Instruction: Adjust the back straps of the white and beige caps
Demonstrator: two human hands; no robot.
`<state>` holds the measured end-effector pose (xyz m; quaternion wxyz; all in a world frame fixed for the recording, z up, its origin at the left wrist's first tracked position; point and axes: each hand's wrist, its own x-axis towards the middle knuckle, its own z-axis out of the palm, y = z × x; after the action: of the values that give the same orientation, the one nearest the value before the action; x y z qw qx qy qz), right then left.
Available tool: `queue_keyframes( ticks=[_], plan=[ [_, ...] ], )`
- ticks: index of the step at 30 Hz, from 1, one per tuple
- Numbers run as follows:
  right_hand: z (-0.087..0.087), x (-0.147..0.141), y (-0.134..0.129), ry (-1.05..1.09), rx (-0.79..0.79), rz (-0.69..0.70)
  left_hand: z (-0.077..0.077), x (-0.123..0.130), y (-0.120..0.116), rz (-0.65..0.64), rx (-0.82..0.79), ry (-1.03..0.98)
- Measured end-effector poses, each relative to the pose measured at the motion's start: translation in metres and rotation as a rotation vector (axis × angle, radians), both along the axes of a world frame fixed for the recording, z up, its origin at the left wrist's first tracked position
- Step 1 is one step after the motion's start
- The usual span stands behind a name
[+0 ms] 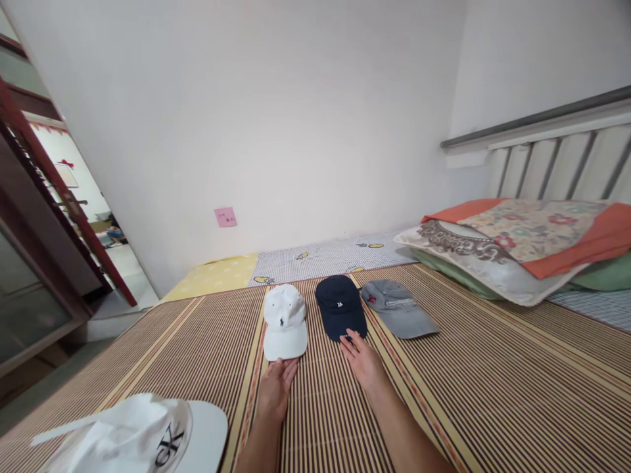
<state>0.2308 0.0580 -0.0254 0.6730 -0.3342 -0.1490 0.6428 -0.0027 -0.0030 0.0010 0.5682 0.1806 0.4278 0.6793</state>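
Note:
A white baseball cap (284, 322) with a small dark emblem lies on the striped mat, brim toward me. My left hand (277, 387) is at the front edge of that brim, fingers stretched out and touching it. To its right is a navy baseball cap (340, 302) with a small white mark. My right hand (362, 358) rests its spread fingertips on the navy brim. Beside the navy cap sits a grey cap (401, 309), its brim pointing right and toward me. Another white cap (142, 433) with black letters lies at the lower left, partly cut off by the frame.
The striped mat (197, 355) covers the bed. Pillows (522, 243) with floral and orange covers are piled at the right, near a radiator (566, 164). Behind the mat are a checked sheet (325, 253) and a white wall bearing a pink note (225, 217). A doorway opens at the left.

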Motion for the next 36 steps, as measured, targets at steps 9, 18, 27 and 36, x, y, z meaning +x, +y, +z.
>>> queue_keyframes(
  ticks=[9, 18, 27, 36],
  plan=[
    [0.006, -0.001, -0.003, -0.023, -0.012, 0.044, -0.001, -0.001, -0.001, -0.014, 0.011, -0.01],
    [0.008, 0.004, -0.012, -0.091, 0.072, 0.079, -0.003, -0.001, 0.002, -0.009, 0.004, -0.007],
    [-0.002, -0.006, -0.042, -0.48, 0.184, 0.065, -0.005, 0.0, 0.0, -0.018, 0.008, 0.073],
    [-0.003, -0.022, -0.151, -1.074, 0.361, 0.235, -0.004, 0.017, -0.056, 0.03, -0.002, 0.537]
  ],
)
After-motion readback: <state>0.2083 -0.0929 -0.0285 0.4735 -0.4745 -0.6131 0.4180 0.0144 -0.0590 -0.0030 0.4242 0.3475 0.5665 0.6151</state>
